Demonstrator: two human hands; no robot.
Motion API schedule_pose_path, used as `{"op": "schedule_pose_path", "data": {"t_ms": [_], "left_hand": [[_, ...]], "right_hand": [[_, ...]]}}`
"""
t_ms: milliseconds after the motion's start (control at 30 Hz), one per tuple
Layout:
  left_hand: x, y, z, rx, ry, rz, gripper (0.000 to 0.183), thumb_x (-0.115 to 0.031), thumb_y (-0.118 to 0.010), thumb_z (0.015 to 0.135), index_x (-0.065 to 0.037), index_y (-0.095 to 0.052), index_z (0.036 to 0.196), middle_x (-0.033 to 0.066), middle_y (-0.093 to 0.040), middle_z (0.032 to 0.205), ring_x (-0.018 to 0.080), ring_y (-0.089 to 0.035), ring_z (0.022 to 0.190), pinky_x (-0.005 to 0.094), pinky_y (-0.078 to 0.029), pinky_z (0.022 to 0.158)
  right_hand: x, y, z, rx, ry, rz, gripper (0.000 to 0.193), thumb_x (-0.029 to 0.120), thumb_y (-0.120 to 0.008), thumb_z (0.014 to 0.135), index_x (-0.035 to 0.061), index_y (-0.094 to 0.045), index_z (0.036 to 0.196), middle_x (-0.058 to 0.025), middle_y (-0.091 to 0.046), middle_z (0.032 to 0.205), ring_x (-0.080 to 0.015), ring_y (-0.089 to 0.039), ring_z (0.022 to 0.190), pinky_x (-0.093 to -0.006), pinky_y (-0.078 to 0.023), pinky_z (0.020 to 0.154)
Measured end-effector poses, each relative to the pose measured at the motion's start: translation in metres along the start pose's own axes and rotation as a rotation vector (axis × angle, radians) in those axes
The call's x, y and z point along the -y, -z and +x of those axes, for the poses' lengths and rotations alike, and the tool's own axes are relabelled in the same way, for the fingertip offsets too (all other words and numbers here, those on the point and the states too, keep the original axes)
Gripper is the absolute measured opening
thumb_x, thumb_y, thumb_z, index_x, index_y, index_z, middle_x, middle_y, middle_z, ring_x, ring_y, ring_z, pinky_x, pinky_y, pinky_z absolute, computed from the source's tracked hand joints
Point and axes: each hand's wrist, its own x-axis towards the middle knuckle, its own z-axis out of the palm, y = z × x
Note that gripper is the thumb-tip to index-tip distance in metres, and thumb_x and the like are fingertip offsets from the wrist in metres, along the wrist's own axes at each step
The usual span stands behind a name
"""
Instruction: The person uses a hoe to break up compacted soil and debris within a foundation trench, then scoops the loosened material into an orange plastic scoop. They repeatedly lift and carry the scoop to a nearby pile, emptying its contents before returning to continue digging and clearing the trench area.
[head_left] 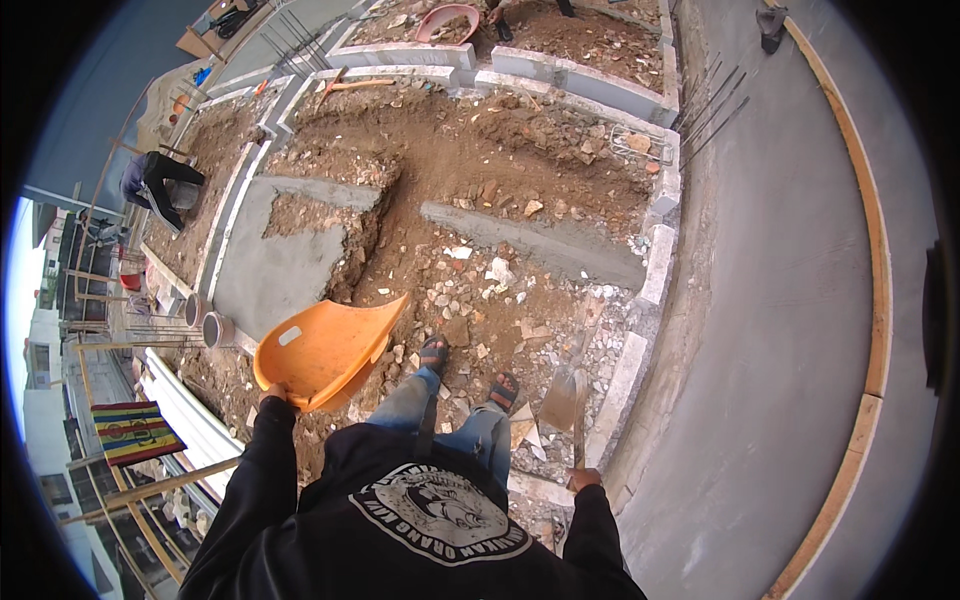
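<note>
My left hand [275, 393] is closed on the rim of an orange plastic scoop [325, 345], held out to the left of my legs. It is wide and open-mouthed, with a slot near one edge, and nothing shows inside it. On the other side, my right hand [584, 480] grips the wooden handle of a hoe [562, 402]. The broad, dirt-coloured blade hangs over gravel and broken stone to the right of my feet. Rubble and brown soil [450, 300] lie around my sandals.
Grey mortar strips [530, 240] and a smooth mortar patch [275, 265] cross the soil. Low block walls [655, 265] border the plot. Two buckets [217, 329] stand left; another person [160, 185] bends beyond them. Rebar [715, 115] juts out right. A pink basin [447, 24] lies far off.
</note>
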Motion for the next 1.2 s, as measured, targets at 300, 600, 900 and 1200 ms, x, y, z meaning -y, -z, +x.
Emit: {"op": "schedule_pose_path", "data": {"t_ms": [300,600,900,1200], "left_hand": [[0.038,0.008,-0.011,-0.063,0.119,0.071,0.027,-0.003,-0.056,0.077,0.008,-0.054,0.102,0.0214,-0.063,0.082,0.0376,-0.067,0.068,0.0522,-0.057,0.055],[0.08,0.043,-0.01,-0.28,0.348,-0.06,0.033,-0.004,-0.057,0.077,0.007,-0.055,0.108,0.0212,-0.065,0.091,0.0376,-0.068,0.073,0.051,-0.058,0.059],[0.126,0.064,0.039,-0.473,0.535,0.211,0.036,-0.016,-0.059,0.079,0.009,-0.062,0.104,0.023,-0.068,0.09,0.0333,-0.07,0.079,0.0391,-0.058,0.065],[0.209,0.066,0.09,-0.486,0.512,0.332,0.04,-0.024,-0.066,0.074,0.003,-0.067,0.103,0.0202,-0.069,0.098,0.0335,-0.066,0.098,0.0395,-0.052,0.084]], "right_hand": [[0.026,0.046,0.046,-0.089,-0.024,0.213,0.047,0.029,-0.074,0.071,-0.0054,-0.063,0.101,-0.017,-0.066,0.092,-0.0294,-0.065,0.083,-0.0428,-0.05,0.074],[0.16,0.035,0.036,0.209,0.063,0.532,0.028,0.025,-0.06,0.088,0.007,-0.059,0.109,-0.0028,-0.059,0.082,-0.0201,-0.06,0.068,-0.034,-0.049,0.055],[0.3,0.017,-0.046,0.081,0.107,0.132,0.02,0.019,-0.062,0.085,0.0067,-0.06,0.101,-0.0044,-0.062,0.077,-0.0175,-0.063,0.061,-0.0313,-0.05,0.05],[0.442,0.016,-0.049,0.137,0.343,-0.098,0.018,0.018,-0.061,0.087,0.006,-0.061,0.1,-0.0051,-0.064,0.078,-0.0169,-0.063,0.062,-0.0316,-0.053,0.054]]}}
